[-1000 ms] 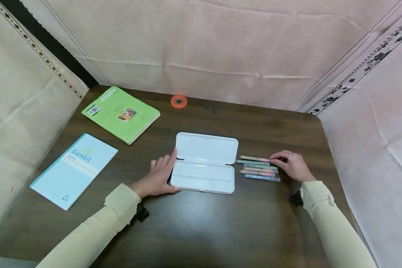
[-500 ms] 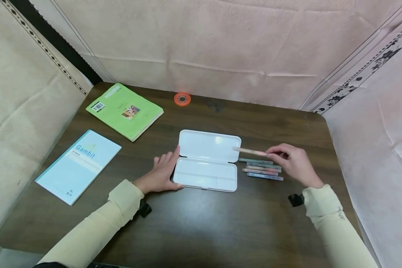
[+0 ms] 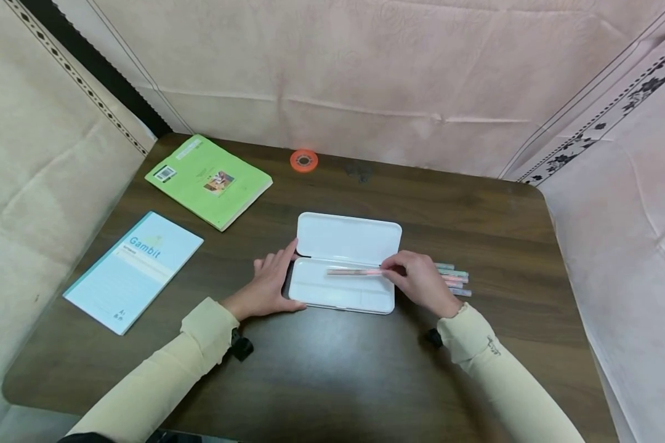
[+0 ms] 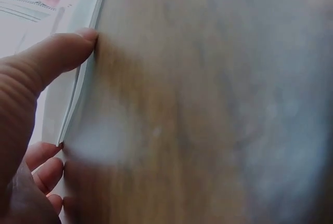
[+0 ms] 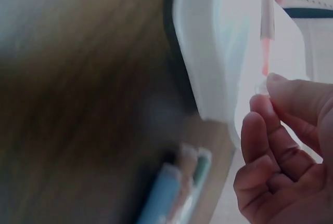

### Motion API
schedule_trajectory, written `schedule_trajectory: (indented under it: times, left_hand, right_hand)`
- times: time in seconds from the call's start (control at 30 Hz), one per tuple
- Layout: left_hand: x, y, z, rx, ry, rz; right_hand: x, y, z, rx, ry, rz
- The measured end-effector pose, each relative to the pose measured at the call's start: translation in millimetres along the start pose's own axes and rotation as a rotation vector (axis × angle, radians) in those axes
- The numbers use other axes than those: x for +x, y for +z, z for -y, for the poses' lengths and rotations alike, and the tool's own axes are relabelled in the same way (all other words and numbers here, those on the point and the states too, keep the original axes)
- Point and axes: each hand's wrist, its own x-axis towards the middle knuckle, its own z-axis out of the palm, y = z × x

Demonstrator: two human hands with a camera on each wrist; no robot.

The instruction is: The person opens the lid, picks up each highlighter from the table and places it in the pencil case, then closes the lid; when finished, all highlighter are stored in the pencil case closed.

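Note:
A white pencil case [image 3: 340, 301] lies unfolded on the table, its lid [image 3: 349, 237] tipped back. At its left end my left hand [image 3: 268, 286] holds it, the thumb against the front edge and the fingers by the hinge side. The left wrist view shows that thumb [image 4: 62, 52] touching the rim. My right hand [image 3: 418, 280] pinches a slim pink pen [image 3: 354, 272] by its right end, over the case's bottom tray. In the right wrist view, the pen [image 5: 267, 21] sits between thumb and fingertips. Several other pens [image 3: 459, 278] lie right of the case, partly hidden by that hand.
A light-blue notebook [image 3: 135, 271] lies to the left, with a green book [image 3: 210, 181] behind it. An orange disc [image 3: 303, 160] rests near the back edge of the wooden table [image 3: 310, 375]. Pale cloth hangs [image 3: 338, 74] around the back and sides.
My right hand has lifted the pink pen off the row of pens and carried it left over the case's tray. The left hand has stayed at the case's left end.

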Motion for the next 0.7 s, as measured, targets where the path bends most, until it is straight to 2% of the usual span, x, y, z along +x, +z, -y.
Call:
schedule_trajectory:
  times: [0.13,0.27,0.53,0.7]
  left_hand:
    - [-5.4,4.2,1.1,-0.081,-0.024,-0.032]
    - [-11.5,6.3,-0.1,-0.177,-0.054,-0.061]
    - [-15.8,2.1,0.6,-0.250,-0.124,-0.057]
    - [-14.8,-0.7,4.4,-0.275,-0.132,-0.052]
  right_hand:
    - [4.7,7.7,2.8,-0.010,0.049,0.046]
    - [6.9,10.9,3.1,-0.010,0.086,0.057]
    - [8.6,13.1,2.5,-0.011,0.094,0.062]
    - [9.1,14.1,2.3,-0.011,0.091,0.063]
